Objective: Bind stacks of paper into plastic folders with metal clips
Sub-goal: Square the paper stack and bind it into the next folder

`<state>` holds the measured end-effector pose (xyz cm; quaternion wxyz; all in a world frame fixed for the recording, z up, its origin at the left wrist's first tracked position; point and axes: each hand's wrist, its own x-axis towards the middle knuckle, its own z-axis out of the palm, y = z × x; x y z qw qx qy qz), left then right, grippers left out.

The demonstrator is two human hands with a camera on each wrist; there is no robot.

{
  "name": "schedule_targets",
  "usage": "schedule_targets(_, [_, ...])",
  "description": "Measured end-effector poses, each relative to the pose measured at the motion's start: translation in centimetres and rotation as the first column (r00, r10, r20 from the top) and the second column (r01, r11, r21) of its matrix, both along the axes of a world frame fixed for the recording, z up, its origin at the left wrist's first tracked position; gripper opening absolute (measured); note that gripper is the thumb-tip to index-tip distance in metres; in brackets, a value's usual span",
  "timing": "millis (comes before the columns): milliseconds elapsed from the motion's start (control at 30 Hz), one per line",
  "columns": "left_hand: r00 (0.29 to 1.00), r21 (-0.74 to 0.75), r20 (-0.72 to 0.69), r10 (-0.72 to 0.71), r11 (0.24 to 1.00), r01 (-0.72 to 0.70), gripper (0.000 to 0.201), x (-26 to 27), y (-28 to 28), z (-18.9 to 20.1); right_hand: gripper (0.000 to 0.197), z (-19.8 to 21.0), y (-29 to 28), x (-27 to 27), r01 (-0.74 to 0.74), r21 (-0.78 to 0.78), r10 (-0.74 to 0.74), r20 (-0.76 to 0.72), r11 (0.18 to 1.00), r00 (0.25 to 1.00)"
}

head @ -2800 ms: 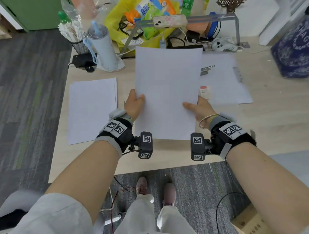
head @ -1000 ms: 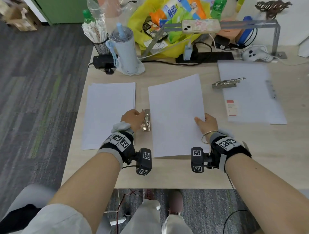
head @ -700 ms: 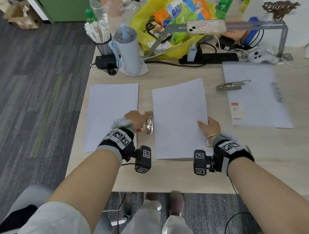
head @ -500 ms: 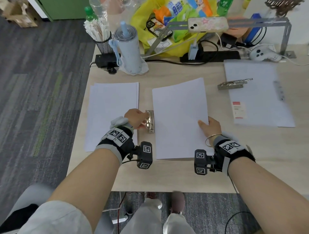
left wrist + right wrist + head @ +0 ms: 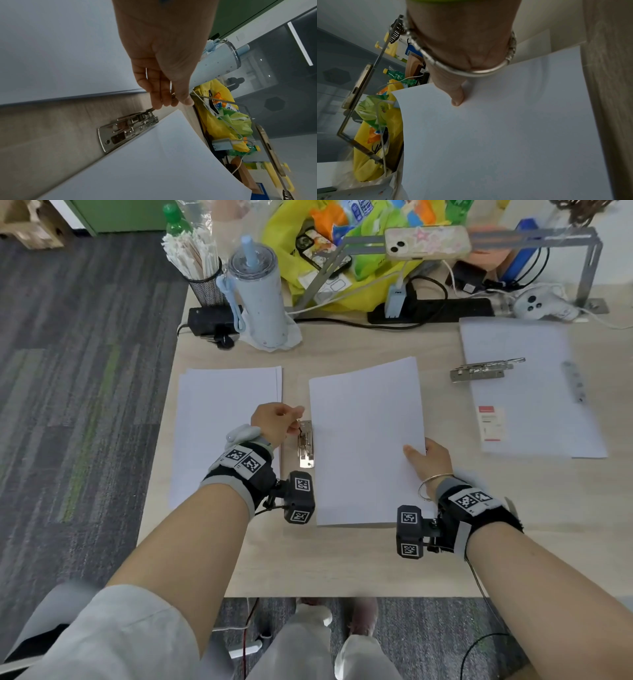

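Nearest the viewer, on a pale wooden tabletop [image 5: 342, 559], the right hand [image 5: 428, 460] held the centre paper stack [image 5: 366, 440] at its 4 o'clock edge, thumb on top; the grip of the other fingers could not be seen. At the stack's 9 o'clock edge, the left hand [image 5: 274, 421] pinched the lever of a metal clip [image 5: 305, 444] with curled fingertips [image 5: 157, 104]. Farther left lay a second paper stack [image 5: 222, 422]. At 2 o'clock a plastic folder [image 5: 527, 392] carried another clip [image 5: 483, 369].
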<state>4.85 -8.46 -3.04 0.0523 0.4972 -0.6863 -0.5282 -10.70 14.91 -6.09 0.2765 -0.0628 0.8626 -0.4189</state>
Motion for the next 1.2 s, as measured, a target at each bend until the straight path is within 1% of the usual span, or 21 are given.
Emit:
schedule_targets(100, [1.0,-0.025,0.017,0.004,1.0,-0.003,0.032,-0.6,-0.3,-0.1,0.026,-0.2,-0.1,0.0,0.031,-0.014,-0.031,0.0,0.999,1.0])
schedule_targets(267, [1.0,0.022,0.012,0.019,1.0,-0.02,0.034,-1.1,-0.2,0.0,0.024,-0.6,-0.4,0.2,0.035,-0.028,-0.034,0.021,0.999,0.999])
schedule_targets(433, [0.999,0.047,-0.023,0.04,0.998,-0.038,0.03,-0.7,0.2,0.2,0.024,-0.7,-1.0,0.3,0.048,-0.029,-0.048,0.028,0.998,0.998])
schedule_targets(633, [0.997,0.124,-0.068,0.039,0.992,-0.03,0.017,-0.2,-0.2,0.3,0.026,-0.9,-0.8,0.0,0.066,0.002,-0.066,0.019,0.998,0.998])
schedule_targets(800, [0.995,0.14,-0.075,0.073,0.988,-0.062,0.017,-0.6,0.3,0.5,0.019,-1.1,-0.9,0.2,0.03,-0.001,-0.03,0.029,1.0,0.999])
schedule_targets(867, [0.993,0.147,-0.077,0.084,0.987,-0.072,0.021,-0.4,0.4,0.6,0.023,-1.0,-1.4,0.3,0.03,-0.015,-0.03,0.032,0.999,0.999])
schedule_targets(933, [0.997,0.138,-0.063,0.052,0.99,-0.043,0.023,0.0,0.6,0.8,0.025,-1.0,-1.6,0.3,0.027,-0.013,-0.027,0.025,1.0,0.999])
schedule_targets(1033, [0.999,0.164,-0.035,-0.004,0.986,0.01,0.018,1.1,0.9,1.1,0.027,-1.0,-1.7,0.2,0.012,0.01,-0.012,0.041,1.0,0.999])
schedule_targets(1200, [0.993,0.22,0.02,-0.114,0.97,0.107,0.011,2.6,2.0,0.9,0.028,-0.8,-2.0,-0.4,-0.027,0.1,0.02,0.063,0.995,0.998])
